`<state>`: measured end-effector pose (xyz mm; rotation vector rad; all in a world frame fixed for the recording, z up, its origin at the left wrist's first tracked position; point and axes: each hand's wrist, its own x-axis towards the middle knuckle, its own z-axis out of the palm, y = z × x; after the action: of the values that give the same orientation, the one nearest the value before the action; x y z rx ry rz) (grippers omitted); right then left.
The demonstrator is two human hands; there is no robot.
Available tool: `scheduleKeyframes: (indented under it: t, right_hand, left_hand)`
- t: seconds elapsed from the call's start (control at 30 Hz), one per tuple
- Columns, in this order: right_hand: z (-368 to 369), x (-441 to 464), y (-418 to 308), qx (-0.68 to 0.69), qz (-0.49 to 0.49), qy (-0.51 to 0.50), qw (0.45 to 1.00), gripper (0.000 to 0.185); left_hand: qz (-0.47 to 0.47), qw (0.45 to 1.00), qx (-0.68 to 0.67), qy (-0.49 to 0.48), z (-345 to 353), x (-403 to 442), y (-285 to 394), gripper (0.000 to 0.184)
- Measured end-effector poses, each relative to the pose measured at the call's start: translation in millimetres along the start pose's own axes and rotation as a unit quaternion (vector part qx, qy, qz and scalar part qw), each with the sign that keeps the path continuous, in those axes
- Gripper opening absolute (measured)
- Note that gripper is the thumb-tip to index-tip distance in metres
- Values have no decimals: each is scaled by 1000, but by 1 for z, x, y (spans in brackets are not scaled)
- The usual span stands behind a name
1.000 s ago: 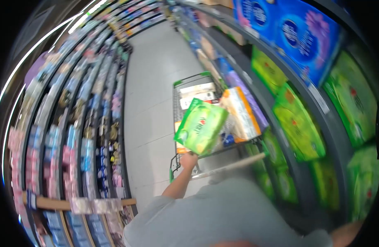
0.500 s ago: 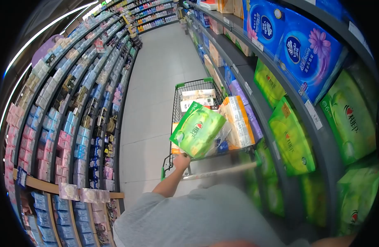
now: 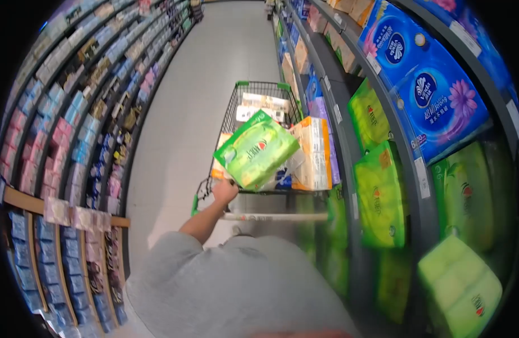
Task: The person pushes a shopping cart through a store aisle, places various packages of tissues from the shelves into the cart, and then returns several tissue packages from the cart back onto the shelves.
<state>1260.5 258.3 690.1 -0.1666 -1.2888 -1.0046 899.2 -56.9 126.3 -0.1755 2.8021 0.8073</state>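
Note:
My left hand (image 3: 224,191) is closed at the lower left corner of a green tissue pack (image 3: 257,150), which lies tilted over the near part of a shopping cart (image 3: 237,89). Beside that pack, an orange-and-white pack (image 3: 312,153) stands in the cart's right side. White packs (image 3: 263,107) lie toward the cart's far end. My right hand is out of view. At the lower right, a light green pack (image 3: 461,281) sits tilted, away from the shelf packs; what holds it, if anything, is hidden.
The cart's handle bar (image 3: 276,217) crosses in front of my body. A shelf (image 3: 420,174) with green packs and blue packs (image 3: 434,101) runs close along the right. Shelves of small packets (image 3: 62,135) line the left. Grey floor (image 3: 209,45) stretches ahead between them.
The view has swung, and the cart appears lower and further left. My left hand stays at the green pack. A light green pack now shows tilted at the lower right.

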Motion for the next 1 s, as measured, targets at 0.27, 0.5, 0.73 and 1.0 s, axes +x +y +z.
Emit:
scheduleKeyframes:
  t: [0.27, 0.5, 0.73, 1.0]
  right_hand:
    - [50, 2, -64, 226, 150, -146, 951, 24]
    - [93, 14, -135, 353, 230, -276, 864, 19]
    - [123, 30, -223, 455, 236, -334, 791, 13]
    - [167, 22, -364, 623, 239, -281, 690, 26]
  left_hand:
    - [6, 1000, -22, 4, -6, -2, 3, 28]
    - [18, 999, -41, -27, -13, -1, 0, 29]
    - [16, 997, -53, -45, -17, 1, -1, 30]
    - [15, 998, -63, -26, -15, 1, 0, 26]
